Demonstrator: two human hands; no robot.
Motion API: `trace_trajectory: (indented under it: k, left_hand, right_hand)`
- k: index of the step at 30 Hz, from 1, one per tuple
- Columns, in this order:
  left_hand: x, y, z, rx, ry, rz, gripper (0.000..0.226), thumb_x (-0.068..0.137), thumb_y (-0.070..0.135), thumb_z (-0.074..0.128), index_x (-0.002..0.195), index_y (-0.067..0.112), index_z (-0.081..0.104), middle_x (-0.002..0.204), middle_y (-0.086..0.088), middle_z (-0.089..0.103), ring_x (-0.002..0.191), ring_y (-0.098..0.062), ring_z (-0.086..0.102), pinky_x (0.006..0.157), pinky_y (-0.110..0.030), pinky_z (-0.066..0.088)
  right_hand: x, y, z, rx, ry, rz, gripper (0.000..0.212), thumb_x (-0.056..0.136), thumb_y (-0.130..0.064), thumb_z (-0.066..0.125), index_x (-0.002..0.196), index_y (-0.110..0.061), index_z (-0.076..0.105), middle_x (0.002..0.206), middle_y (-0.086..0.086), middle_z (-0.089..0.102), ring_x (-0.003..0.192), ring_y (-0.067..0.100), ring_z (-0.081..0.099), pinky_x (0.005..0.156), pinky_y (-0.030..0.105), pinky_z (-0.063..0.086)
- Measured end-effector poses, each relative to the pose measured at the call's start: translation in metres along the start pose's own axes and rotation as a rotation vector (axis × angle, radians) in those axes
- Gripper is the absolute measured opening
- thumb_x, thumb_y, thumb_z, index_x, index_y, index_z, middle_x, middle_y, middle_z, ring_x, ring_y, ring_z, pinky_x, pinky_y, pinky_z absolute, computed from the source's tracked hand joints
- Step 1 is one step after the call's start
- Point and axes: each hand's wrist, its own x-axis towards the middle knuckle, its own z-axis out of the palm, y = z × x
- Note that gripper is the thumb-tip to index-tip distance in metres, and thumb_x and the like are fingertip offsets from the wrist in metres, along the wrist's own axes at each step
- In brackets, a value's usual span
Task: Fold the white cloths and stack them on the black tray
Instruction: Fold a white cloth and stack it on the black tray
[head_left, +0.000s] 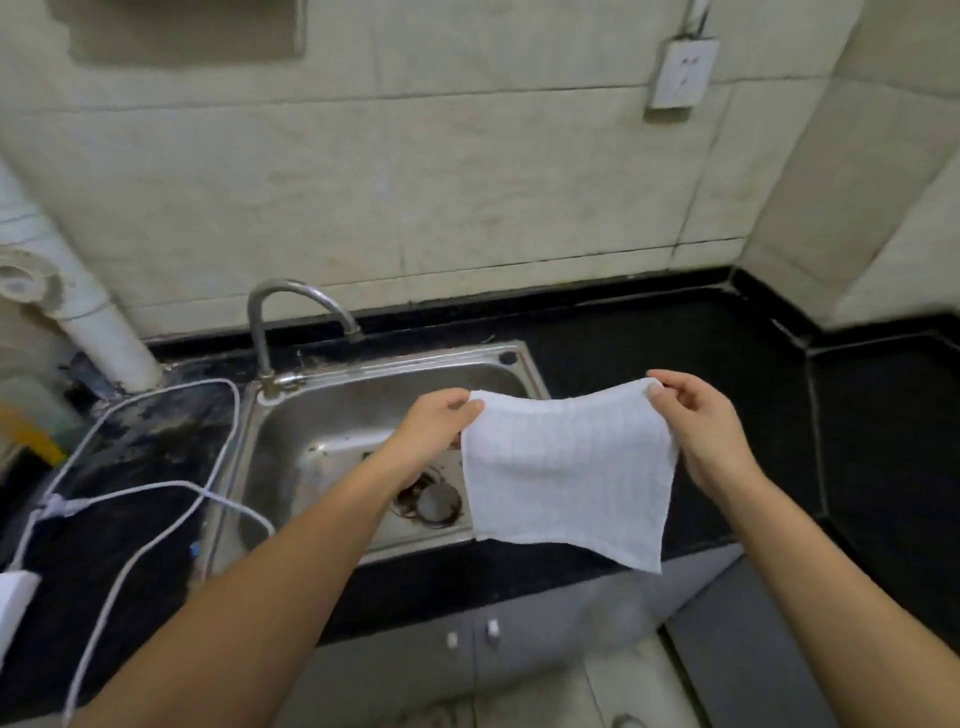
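Your left hand (434, 423) pinches the top left corner of a white cloth (566, 478), thumb and fingers closed on the fabric. Your right hand (701, 431) pinches the top right corner the same way, thumb on the near face and fingers curled behind the edge. You hold the cloth up in the air between the two hands, spread flat and hanging down, its top edge sagging a little in the middle. The lower right corner hangs lowest, past the front edge of the desk (649, 332).

The cloth hangs over the right part of a steel sink (322, 415) and the black desk just beside it, touching neither as far as you can tell. The sink's drain (431, 504) shows just left of the cloth, with dark rusty marks around it. A curved tap (291, 312) stands at the back left of the sink.

On the left of the desk, a white cable (156, 488) loops across the dark surface, and a white pipe (98, 322) rises against the tiled wall. A white socket (680, 73) sits high on the wall to the right. Grey cabinet doors (467, 639) show below the desk edge.
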Motion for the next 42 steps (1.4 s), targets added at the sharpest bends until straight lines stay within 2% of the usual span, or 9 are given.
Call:
trace_trajectory:
  k: [3, 5, 9, 12, 16, 24, 29, 37, 42]
  left_hand:
    - [0.026, 0.027, 0.078, -0.047, -0.110, -0.006, 0.025, 0.096, 0.023, 0.050, 0.077, 0.007, 0.055, 0.063, 0.004, 0.052, 0.060, -0.010, 0.050, 0.059, -0.023, 0.039]
    - [0.041, 0.043, 0.131, -0.116, -0.147, -0.048, 0.023, 0.098, 0.019, 0.048, 0.076, 0.010, 0.050, 0.055, 0.007, 0.041, 0.046, -0.005, 0.040, 0.046, -0.017, 0.032]
    - [0.064, 0.065, 0.217, -0.118, -0.116, -0.090, 0.034, 0.097, 0.019, 0.048, 0.064, 0.013, 0.050, 0.059, 0.003, 0.048, 0.055, -0.011, 0.044, 0.053, -0.020, 0.035]
    - [0.078, 0.077, 0.254, -0.128, -0.090, -0.123, 0.027, 0.097, 0.024, 0.048, 0.088, 0.004, 0.064, 0.083, -0.010, 0.063, 0.076, -0.019, 0.057, 0.068, -0.031, 0.045]
    - [0.109, 0.084, 0.275, -0.103, -0.006, -0.185, 0.024, 0.097, 0.026, 0.047, 0.098, 0.010, 0.065, 0.098, -0.008, 0.066, 0.091, -0.020, 0.063, 0.078, -0.032, 0.050]
    - [0.195, 0.064, 0.291, 0.025, 0.186, -0.144, 0.012, 0.092, 0.013, 0.056, 0.092, 0.010, 0.067, 0.090, -0.004, 0.067, 0.086, -0.017, 0.061, 0.071, -0.022, 0.047]
    - [0.220, 0.042, 0.290, 0.209, 0.135, -0.179, 0.008, 0.086, 0.016, 0.063, 0.081, 0.022, 0.065, 0.091, -0.003, 0.062, 0.081, -0.015, 0.059, 0.072, -0.024, 0.048]
    - [0.182, 0.008, 0.306, 0.325, -0.027, -0.160, 0.020, 0.088, 0.003, 0.056, 0.082, 0.021, 0.061, 0.084, 0.001, 0.050, 0.068, -0.007, 0.047, 0.062, -0.014, 0.041]
    - [0.150, -0.008, 0.319, 0.585, -0.030, -0.064, 0.016, 0.090, 0.009, 0.053, 0.092, 0.022, 0.062, 0.088, 0.009, 0.052, 0.090, -0.013, 0.049, 0.081, -0.028, 0.043]
  right_hand:
    - [0.021, 0.022, -0.084, -0.011, 0.010, 0.061, 0.028, 0.092, -0.019, 0.058, 0.120, -0.019, 0.061, 0.109, 0.001, 0.066, 0.099, 0.016, 0.063, 0.081, 0.032, 0.052]
    - [0.038, 0.033, -0.138, -0.033, 0.005, 0.096, 0.025, 0.092, -0.013, 0.057, 0.116, -0.018, 0.063, 0.107, 0.002, 0.067, 0.094, 0.014, 0.064, 0.074, 0.027, 0.050]
    - [0.076, 0.054, -0.219, -0.100, -0.053, 0.156, 0.019, 0.092, -0.009, 0.056, 0.107, -0.017, 0.065, 0.104, 0.004, 0.068, 0.097, 0.018, 0.064, 0.076, 0.029, 0.052]
    - [0.109, 0.067, -0.249, -0.122, -0.078, 0.181, 0.018, 0.093, -0.010, 0.055, 0.105, -0.016, 0.066, 0.101, 0.004, 0.068, 0.095, 0.019, 0.064, 0.072, 0.029, 0.051]
    - [0.158, 0.088, -0.255, -0.154, -0.086, 0.218, 0.014, 0.092, -0.012, 0.055, 0.100, -0.017, 0.066, 0.096, 0.005, 0.068, 0.091, 0.022, 0.065, 0.072, 0.031, 0.051]
    - [0.253, 0.123, -0.224, -0.214, -0.078, 0.255, 0.009, 0.091, -0.012, 0.056, 0.092, -0.017, 0.063, 0.090, 0.000, 0.063, 0.086, 0.013, 0.059, 0.072, 0.026, 0.046]
    - [0.273, 0.149, -0.221, -0.315, -0.165, 0.265, 0.006, 0.090, -0.015, 0.058, 0.091, -0.015, 0.064, 0.087, 0.000, 0.063, 0.081, 0.013, 0.057, 0.065, 0.020, 0.044]
    - [0.217, 0.193, -0.243, -0.581, -0.333, 0.139, 0.013, 0.087, -0.007, 0.062, 0.084, -0.019, 0.066, 0.090, -0.002, 0.053, 0.088, 0.017, 0.056, 0.078, 0.022, 0.042]
    - [0.187, 0.215, -0.248, -0.736, -0.384, 0.049, 0.019, 0.089, -0.005, 0.057, 0.096, -0.018, 0.068, 0.100, -0.007, 0.052, 0.101, 0.013, 0.048, 0.088, 0.021, 0.035]
